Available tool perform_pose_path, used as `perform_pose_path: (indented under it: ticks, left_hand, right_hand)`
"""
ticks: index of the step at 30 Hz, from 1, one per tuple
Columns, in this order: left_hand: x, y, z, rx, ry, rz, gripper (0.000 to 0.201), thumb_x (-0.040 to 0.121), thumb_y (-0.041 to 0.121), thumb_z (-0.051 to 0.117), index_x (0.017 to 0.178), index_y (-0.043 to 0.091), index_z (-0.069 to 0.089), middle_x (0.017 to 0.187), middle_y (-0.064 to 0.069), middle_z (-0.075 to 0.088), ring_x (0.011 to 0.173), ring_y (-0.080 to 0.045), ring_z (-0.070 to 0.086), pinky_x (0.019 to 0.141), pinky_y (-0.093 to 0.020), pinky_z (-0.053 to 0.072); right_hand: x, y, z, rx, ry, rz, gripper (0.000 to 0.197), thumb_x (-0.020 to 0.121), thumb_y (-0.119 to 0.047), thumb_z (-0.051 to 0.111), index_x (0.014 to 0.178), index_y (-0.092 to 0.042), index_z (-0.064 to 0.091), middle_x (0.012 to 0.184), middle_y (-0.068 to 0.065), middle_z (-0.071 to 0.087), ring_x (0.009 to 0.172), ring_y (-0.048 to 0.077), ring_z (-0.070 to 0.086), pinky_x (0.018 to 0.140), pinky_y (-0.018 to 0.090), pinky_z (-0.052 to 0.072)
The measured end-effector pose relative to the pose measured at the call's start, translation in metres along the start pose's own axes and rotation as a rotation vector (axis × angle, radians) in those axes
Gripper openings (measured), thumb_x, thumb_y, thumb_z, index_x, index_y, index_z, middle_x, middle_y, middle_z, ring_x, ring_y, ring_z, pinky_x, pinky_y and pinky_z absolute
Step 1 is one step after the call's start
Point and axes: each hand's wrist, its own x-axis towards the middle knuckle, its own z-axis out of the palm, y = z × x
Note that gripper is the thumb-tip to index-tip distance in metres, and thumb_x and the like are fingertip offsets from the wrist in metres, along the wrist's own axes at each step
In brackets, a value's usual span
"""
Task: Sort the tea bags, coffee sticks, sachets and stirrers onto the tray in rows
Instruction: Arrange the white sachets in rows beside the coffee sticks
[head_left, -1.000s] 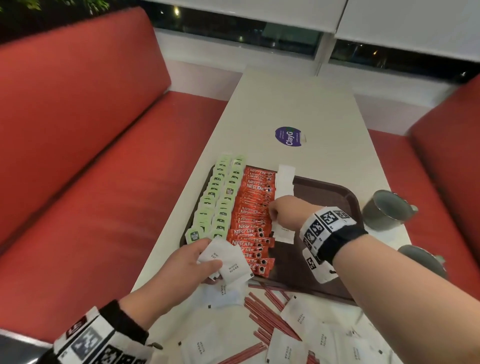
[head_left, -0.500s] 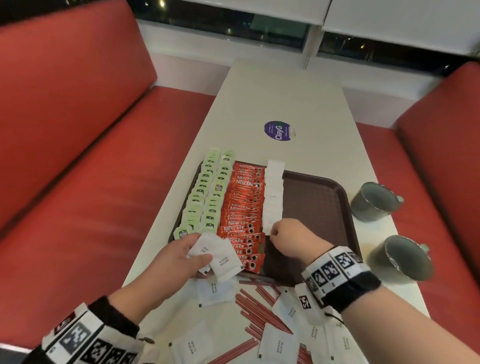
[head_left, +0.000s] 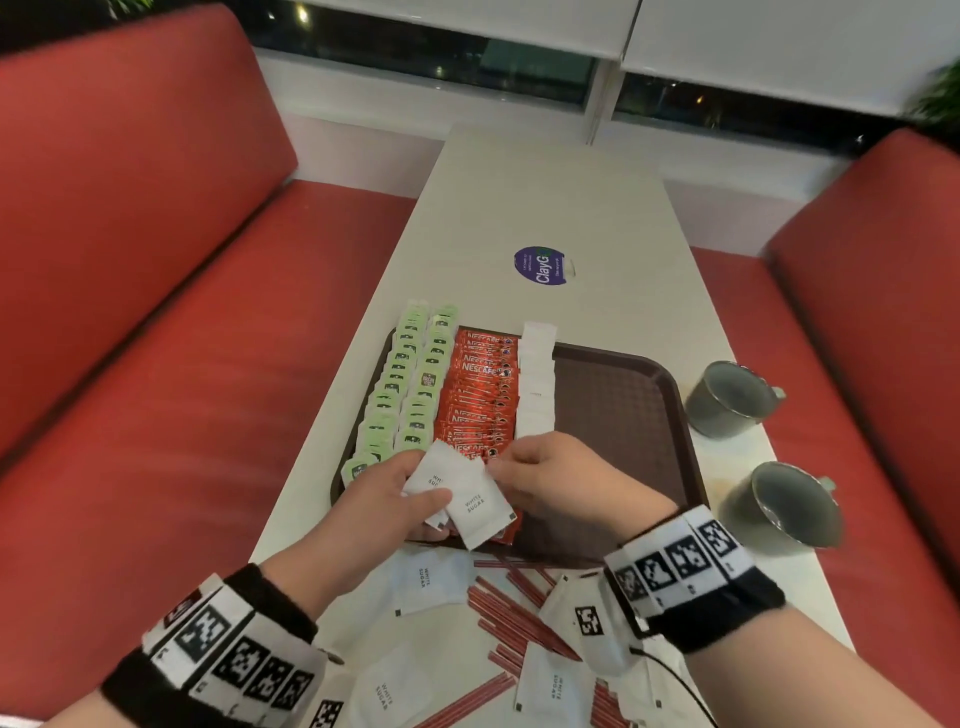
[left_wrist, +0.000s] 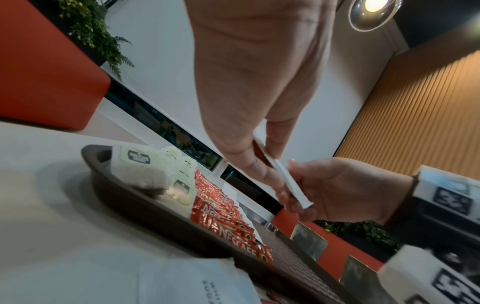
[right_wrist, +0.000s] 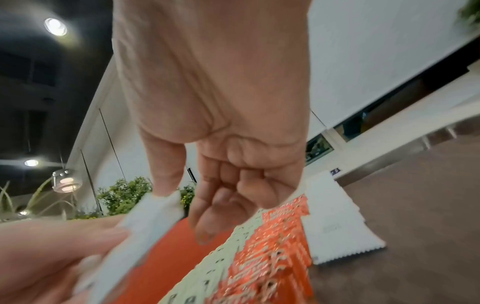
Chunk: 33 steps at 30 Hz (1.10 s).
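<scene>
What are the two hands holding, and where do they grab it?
The left hand holds a small stack of white sugar sachets by its left edge, thumb on top. The right hand pinches the top sachet's right edge.

The brown plastic tray (head_left: 618, 415) is the landmark, lying on the long white table (head_left: 545, 208). In it, from its left edge: two rows of green tea bags (head_left: 410, 395), red coffee sticks (head_left: 480, 395), then white sugar sachets (head_left: 535, 384). Right of the tray stand two grey mugs (head_left: 727, 397). Before the tray lie loose white sachets (head_left: 431, 582) and red stirrers (head_left: 514, 618); behind it, a round purple sticker (head_left: 540, 265).
</scene>
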Motion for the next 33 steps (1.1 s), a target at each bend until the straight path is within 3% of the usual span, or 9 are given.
perform_pose_path:
  ticks: [4, 7, 10, 14, 17, 22, 24, 29, 33]
  left_hand:
    - [0.006, 0.006, 0.008, -0.073, -0.025, 0.023, 0.021, 0.094, 0.009, 0.055, 0.105, 0.026, 0.062, 0.099, 0.001, 0.072, 0.085, -0.016, 0.071, 0.074, -0.032, 0.058]
    - [0.008, 0.007, 0.01, -0.138, -0.011, 0.004, 0.019, 0.099, 0.016, 0.048, 0.11, 0.024, 0.06, 0.104, -0.001, 0.071, 0.09, -0.021, 0.07, 0.077, -0.034, 0.058]
    - [0.008, 0.004, 0.009, -0.139, 0.022, -0.013, 0.02, 0.101, 0.022, 0.043, 0.111, 0.026, 0.06, 0.103, 0.003, 0.071, 0.093, -0.014, 0.067, 0.076, -0.028, 0.055]
    - [0.006, 0.002, 0.007, -0.111, 0.075, -0.019, 0.021, 0.1, 0.027, 0.043, 0.104, 0.027, 0.064, 0.1, 0.008, 0.072, 0.095, -0.009, 0.065, 0.076, -0.024, 0.049]
    - [0.005, 0.004, 0.007, -0.089, 0.082, -0.021, 0.022, 0.1, 0.027, 0.045, 0.105, 0.024, 0.066, 0.098, 0.007, 0.072, 0.078, 0.002, 0.065, 0.059, -0.013, 0.046]
    - [0.007, 0.003, 0.01, -0.078, 0.048, -0.029, 0.019, 0.099, 0.017, 0.047, 0.101, 0.011, 0.065, 0.085, 0.001, 0.069, 0.047, 0.006, 0.057, 0.043, -0.009, 0.039]
    - [0.009, 0.001, 0.012, -0.05, 0.048, -0.033, 0.017, 0.099, 0.016, 0.048, 0.102, 0.012, 0.065, 0.084, 0.001, 0.069, 0.05, 0.003, 0.057, 0.045, -0.012, 0.041]
    - [0.015, 0.0, 0.012, -0.02, 0.037, -0.066, 0.018, 0.098, 0.016, 0.051, 0.107, 0.022, 0.064, 0.105, -0.009, 0.069, 0.073, -0.016, 0.052, 0.056, -0.022, 0.046]
    - [0.017, -0.001, 0.014, -0.015, 0.038, -0.056, 0.019, 0.097, 0.015, 0.051, 0.108, 0.024, 0.064, 0.105, -0.002, 0.068, 0.08, -0.015, 0.059, 0.061, -0.022, 0.05]
  right_hand:
    - [-0.01, 0.011, 0.008, -0.023, 0.054, -0.073, 0.038, 0.086, -0.017, 0.067, 0.055, -0.021, 0.045, 0.056, -0.011, 0.049, 0.055, 0.004, 0.044, 0.057, 0.018, 0.039]
    - [-0.006, 0.031, -0.007, 0.181, 0.275, 0.022, 0.027, 0.086, -0.011, 0.066, 0.06, -0.016, 0.059, 0.065, -0.008, 0.063, 0.062, 0.007, 0.056, 0.061, 0.022, 0.044]
    - [0.005, 0.053, -0.018, 0.146, 0.394, 0.19, 0.014, 0.088, -0.014, 0.064, 0.076, -0.008, 0.067, 0.08, 0.002, 0.07, 0.077, 0.018, 0.064, 0.07, 0.033, 0.052]
    - [0.019, 0.062, -0.012, 0.082, 0.366, 0.315, 0.016, 0.087, -0.014, 0.066, 0.072, -0.011, 0.064, 0.078, 0.003, 0.066, 0.072, 0.014, 0.06, 0.06, 0.024, 0.045]
    - [0.029, 0.059, -0.009, 0.057, 0.331, 0.348, 0.016, 0.088, -0.014, 0.065, 0.073, -0.013, 0.062, 0.073, 0.0, 0.061, 0.066, 0.011, 0.053, 0.054, 0.021, 0.038]
    - [0.042, 0.055, -0.009, -0.183, 0.231, 0.367, 0.012, 0.089, -0.019, 0.063, 0.08, -0.012, 0.062, 0.084, 0.005, 0.063, 0.079, 0.019, 0.056, 0.076, 0.032, 0.049]
    - [0.043, 0.055, -0.009, -0.252, 0.221, 0.38, 0.016, 0.089, -0.022, 0.061, 0.09, -0.007, 0.065, 0.093, 0.008, 0.068, 0.083, 0.02, 0.06, 0.081, 0.033, 0.052]
    - [0.02, 0.048, -0.005, -0.345, 0.323, 0.265, 0.019, 0.094, -0.018, 0.048, 0.101, -0.011, 0.065, 0.103, 0.003, 0.065, 0.088, 0.016, 0.057, 0.071, 0.024, 0.043]
    - [-0.001, 0.046, 0.018, -0.42, 0.137, 0.242, 0.025, 0.092, -0.014, 0.045, 0.104, -0.014, 0.066, 0.109, 0.003, 0.062, 0.088, 0.016, 0.054, 0.073, 0.023, 0.043]
